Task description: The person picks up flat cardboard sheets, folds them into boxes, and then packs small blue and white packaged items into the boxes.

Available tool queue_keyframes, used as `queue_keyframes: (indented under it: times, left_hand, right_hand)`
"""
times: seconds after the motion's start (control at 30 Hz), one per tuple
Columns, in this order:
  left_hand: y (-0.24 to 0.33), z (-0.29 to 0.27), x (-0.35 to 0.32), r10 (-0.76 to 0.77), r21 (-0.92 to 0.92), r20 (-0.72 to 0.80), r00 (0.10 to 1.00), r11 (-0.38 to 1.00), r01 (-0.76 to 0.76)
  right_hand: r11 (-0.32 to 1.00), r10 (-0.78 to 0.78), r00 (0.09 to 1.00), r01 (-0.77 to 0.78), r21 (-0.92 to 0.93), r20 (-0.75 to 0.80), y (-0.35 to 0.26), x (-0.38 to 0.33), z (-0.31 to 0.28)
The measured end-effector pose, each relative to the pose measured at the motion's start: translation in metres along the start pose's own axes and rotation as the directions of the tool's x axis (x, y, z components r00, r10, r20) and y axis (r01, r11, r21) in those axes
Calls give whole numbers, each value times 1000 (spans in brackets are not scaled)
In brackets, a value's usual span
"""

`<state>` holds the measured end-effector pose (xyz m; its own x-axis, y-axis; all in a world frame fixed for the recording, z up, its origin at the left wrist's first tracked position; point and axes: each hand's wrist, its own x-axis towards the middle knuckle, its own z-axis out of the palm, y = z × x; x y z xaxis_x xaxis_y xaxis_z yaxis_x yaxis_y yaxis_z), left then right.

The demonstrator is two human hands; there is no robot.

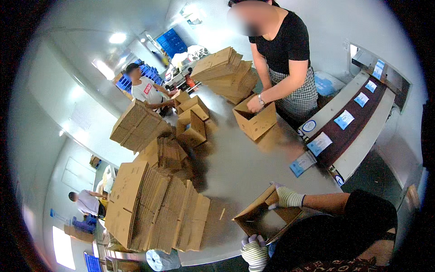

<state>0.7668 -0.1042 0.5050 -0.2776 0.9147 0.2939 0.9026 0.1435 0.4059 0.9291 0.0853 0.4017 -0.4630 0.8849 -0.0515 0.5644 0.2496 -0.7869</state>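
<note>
An open-topped brown cardboard box [247, 222] stands tilted at the near edge of the metal table, between my two hands. My right hand [288, 197], in a striped knit glove, grips the far rim with its fingers reaching inside. On the near rim, my left hand [254, 252], also gloved, has its fingers hooked over the cardboard. Something pale shows at the bottom of the box; I cannot tell whether it is a packet or the table surface. Beyond the box, a blue-and-white packet [302, 164] lies at the end of the conveyor.
Stacks of flattened cartons [154, 208] cover the table's left side. A conveyor [351, 129] on the right carries several packets. Across the table, a co-worker in black reaches into another open box [256, 121]. Another person stands farther back by open boxes [191, 129].
</note>
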Motion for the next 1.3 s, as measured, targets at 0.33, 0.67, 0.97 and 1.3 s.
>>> queue_keyframes:
  times: [0.33, 0.67, 0.97, 1.3]
  left_hand:
    - [6, 43, 11, 200, 10, 626, 754, 964, -264]
    - [-54, 125, 43, 632, 149, 164, 758, 743, -652]
    - [-69, 113, 42, 554, 49, 331, 764, 798, -600]
    - [-52, 102, 51, -536, -923, -142, 832, 376, 84]
  right_hand:
    - [998, 10, 985, -20, 61, 171, 13, 6, 3]
    - [916, 23, 971, -116, 384, 237, 49, 16, 10]
    - [860, 164, 950, -270, 433, 267, 22, 5, 1]
    - [932, -303, 903, 347, 102, -303, -3, -31, -34]
